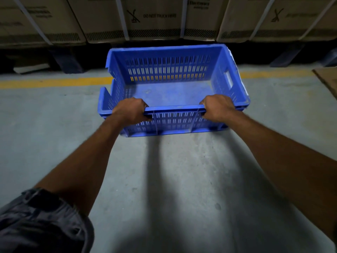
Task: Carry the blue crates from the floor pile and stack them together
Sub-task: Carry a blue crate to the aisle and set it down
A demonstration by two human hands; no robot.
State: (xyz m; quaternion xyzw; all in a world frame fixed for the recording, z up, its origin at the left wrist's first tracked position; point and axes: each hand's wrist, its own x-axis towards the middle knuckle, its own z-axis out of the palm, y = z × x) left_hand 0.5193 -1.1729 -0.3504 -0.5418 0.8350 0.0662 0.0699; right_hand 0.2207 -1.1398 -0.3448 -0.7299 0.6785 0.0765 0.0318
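Note:
One blue crate point(169, 92) with slotted walls is in front of me, empty, its left wall broken with a notch in the rim. My left hand point(130, 111) grips the near rim at its left end, fingers curled over the edge. My right hand point(218, 106) grips the same rim at its right end. The crate's base is at or just above the grey concrete floor; I cannot tell whether it touches. No other crate and no stack is in view.
Large strapped cardboard boxes point(155, 17) on dark pallets stand in a row right behind the crate. A yellow floor line point(54, 82) runs across under it. A flat cardboard sheet point(328, 79) lies at the right edge. My leg in grey shorts point(40, 221) is at bottom left.

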